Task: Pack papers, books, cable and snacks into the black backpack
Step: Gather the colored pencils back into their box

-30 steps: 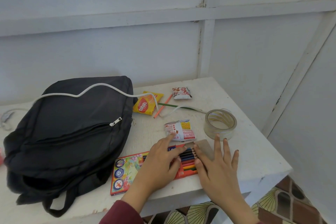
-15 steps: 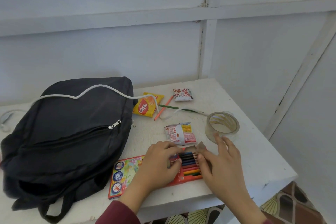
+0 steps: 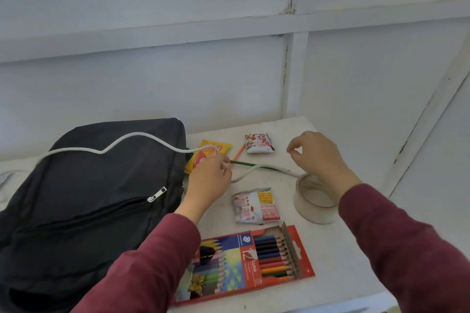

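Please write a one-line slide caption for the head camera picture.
Left hand grips the white cable draped over the black backpack; right hand hovers open.

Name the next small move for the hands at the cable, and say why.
Probably bring the right hand down onto the cable's free end by the tape roll. The left hand is already on the cable, which is draped over the closed backpack, while the right hand hovers empty above it. Both hands could then coil it.
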Demonstrator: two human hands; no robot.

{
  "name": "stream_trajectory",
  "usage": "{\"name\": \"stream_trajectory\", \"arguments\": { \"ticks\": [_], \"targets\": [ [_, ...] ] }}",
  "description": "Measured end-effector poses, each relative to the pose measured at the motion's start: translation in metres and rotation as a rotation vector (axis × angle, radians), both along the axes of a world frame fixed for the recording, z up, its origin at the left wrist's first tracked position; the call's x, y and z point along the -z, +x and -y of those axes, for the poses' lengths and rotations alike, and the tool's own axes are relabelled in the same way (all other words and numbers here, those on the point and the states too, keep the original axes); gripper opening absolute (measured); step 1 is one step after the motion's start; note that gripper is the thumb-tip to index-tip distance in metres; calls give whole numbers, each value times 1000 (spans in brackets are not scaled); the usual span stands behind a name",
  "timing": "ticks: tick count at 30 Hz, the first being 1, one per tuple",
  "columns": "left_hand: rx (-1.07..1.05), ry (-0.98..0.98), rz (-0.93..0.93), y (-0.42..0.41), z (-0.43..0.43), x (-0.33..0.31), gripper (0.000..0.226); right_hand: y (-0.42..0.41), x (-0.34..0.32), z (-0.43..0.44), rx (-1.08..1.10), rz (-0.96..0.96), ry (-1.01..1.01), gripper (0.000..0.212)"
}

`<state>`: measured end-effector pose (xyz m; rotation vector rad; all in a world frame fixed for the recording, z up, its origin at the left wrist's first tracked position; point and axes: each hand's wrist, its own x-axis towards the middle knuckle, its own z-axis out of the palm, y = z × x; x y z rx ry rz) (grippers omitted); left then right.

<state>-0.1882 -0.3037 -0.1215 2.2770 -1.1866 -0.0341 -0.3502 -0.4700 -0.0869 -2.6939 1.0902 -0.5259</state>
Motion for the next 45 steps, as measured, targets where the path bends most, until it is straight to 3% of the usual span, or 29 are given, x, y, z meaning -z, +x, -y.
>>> {"name": "stream_trajectory", "arguments": {
  "ticks": [8, 14, 25, 34, 40, 43, 45],
  "targets": [
    [-92, 95, -44, 12, 14, 18, 9, 29, 24, 26, -36, -302, 127, 18],
    [-90, 24, -254, 18, 15, 18, 18, 29, 28, 31, -117, -263, 154, 14],
    [-126, -93, -490, 8, 5, 10, 24, 34, 31, 26, -212, -294, -75, 16],
    [-140, -153, -642, -14, -13, 6, 17, 32, 28, 20, -244, -258, 65, 20],
    [-139, -152, -653, -18, -22, 3, 14, 33, 32, 25, -226, -104, 247, 8],
    [-134, -150, -663, -20, -29, 0, 14, 28, 26, 20, -174, 142, 467, 1],
    [-122, -158, -669, -22, -34, 0, 14, 22, 16, 11, -149, 339, 638, 8]
  ]
}}
